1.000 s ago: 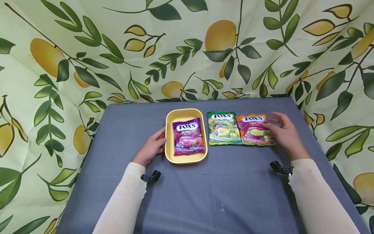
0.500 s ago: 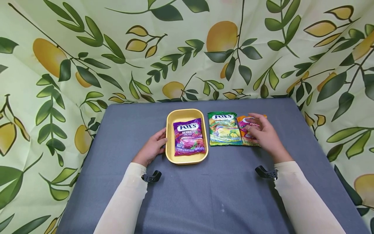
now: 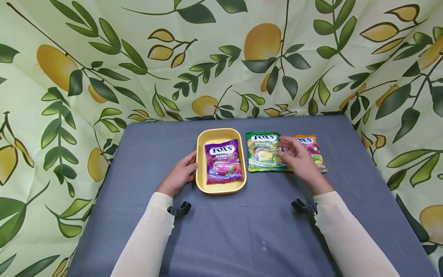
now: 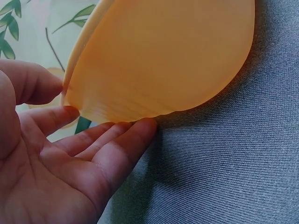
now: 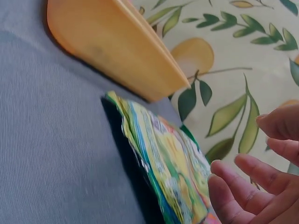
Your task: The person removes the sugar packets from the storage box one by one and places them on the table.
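Note:
A yellow plastic tray (image 3: 200, 184) stands on the table, with a purple candy packet (image 3: 224, 161) marked Berries lying inside. My left hand (image 3: 178, 175) touches the tray's left side; in the left wrist view the thumb meets the rim and the fingertips lie against the outer wall (image 4: 168, 56). Right of the tray lies a green candy packet (image 3: 264, 152) marked Spring Tea. Beside it is an orange candy packet (image 3: 316, 156), partly hidden by my right hand (image 3: 301, 161). That hand hovers at the green packet's right edge with fingers spread, gripping nothing.
Grey cloth covers the table (image 3: 221, 231). A leaf-and-fruit patterned curtain (image 3: 221, 69) rises behind the table and along both sides. A black strap (image 3: 179, 209) is at the left wrist, another black strap (image 3: 304, 206) at the right.
My right hand has moved left, from the orange packet's right edge across it to the green packet's right edge. The left hand, tray and packets stay in place.

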{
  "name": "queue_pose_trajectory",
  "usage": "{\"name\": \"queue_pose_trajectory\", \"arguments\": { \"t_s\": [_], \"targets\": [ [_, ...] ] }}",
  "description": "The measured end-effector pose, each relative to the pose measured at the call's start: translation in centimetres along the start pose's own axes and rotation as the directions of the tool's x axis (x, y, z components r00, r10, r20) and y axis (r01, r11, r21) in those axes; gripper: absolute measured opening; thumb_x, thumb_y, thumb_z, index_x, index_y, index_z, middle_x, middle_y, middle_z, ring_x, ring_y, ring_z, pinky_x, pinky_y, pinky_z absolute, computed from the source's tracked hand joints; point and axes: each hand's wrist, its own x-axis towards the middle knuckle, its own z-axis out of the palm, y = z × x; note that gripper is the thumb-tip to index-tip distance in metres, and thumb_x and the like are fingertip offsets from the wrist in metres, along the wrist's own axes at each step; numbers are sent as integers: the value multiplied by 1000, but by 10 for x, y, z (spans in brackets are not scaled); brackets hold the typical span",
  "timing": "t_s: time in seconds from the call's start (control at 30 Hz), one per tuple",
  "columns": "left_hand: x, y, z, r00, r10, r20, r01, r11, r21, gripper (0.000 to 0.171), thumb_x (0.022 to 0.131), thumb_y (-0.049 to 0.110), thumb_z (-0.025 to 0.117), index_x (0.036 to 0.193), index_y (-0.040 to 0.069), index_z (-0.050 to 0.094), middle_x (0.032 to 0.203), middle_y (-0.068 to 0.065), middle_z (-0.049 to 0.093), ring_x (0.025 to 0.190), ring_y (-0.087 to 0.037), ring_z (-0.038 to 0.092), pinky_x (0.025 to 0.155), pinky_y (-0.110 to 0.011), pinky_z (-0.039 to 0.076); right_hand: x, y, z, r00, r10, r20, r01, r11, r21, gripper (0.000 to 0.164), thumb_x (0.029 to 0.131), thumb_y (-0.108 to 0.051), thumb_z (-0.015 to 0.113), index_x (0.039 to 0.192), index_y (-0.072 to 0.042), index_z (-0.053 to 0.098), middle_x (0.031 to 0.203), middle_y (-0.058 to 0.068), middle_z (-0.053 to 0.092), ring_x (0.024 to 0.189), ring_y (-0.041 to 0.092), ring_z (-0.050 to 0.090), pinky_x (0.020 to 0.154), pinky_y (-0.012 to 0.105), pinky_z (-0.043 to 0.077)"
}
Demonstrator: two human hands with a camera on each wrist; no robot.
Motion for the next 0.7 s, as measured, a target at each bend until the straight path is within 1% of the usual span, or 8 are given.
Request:
{"name": "queue_pose_trajectory", "arguments": {
  "t_s": [0.2, 0.33, 0.57, 0.63, 0.7],
  "targets": [
    [2, -1, 0, 1000, 8, 0, -8, 1000, -3, 64, 115, 13, 47, 175, 11, 23, 175, -16, 32, 146, -38, 50, 106, -49, 55, 4, -5, 16, 999, -17, 35, 16, 1000, 26, 54, 112, -8, 62, 162, 0, 42, 153, 27, 54, 121, 43, 65, 90, 36, 61],
    [1, -1, 1, 1000, 4, -4, -4, 1000, -3, 64, 115, 13, 47, 175, 12, 25, 174, -16, 33, 146, -37, 50, 106, -49, 55, 6, -8, 26, 998, -24, 53, 22, 999, 37, 53, 111, -4, 62, 160, 1, 44, 152, 27, 55, 118, 47, 66, 89, 36, 61],
    [0, 0, 1, 1000, -2, -8, 2, 1000, 0, 63, 115, 13, 47, 175, 13, 25, 174, -15, 34, 145, -36, 51, 106, -50, 54, 8, -15, 44, 997, -38, 74, 34, 998, 46, 52, 110, -6, 64, 160, -2, 47, 151, 25, 56, 118, 46, 67, 93, 47, 61],
    [1, -1, 1, 1000, -5, -9, 5, 1000, 4, 63, 116, 14, 47, 175, 13, 25, 174, -15, 33, 145, -37, 51, 107, -51, 53, 9, -20, 49, 996, -47, 81, 42, 997, 59, 52, 110, -6, 64, 159, -2, 47, 151, 25, 56, 119, 47, 66, 93, 46, 61],
    [2, -1, 0, 1000, -7, -8, 7, 1000, 7, 63, 116, 14, 47, 175, 13, 24, 174, -15, 33, 146, -36, 50, 107, -51, 53, 10, -24, 53, 995, -56, 88, 50, 997, 64, 52, 111, -7, 64, 159, -3, 48, 152, 25, 56, 120, 47, 66, 94, 41, 61]
  ]
}}
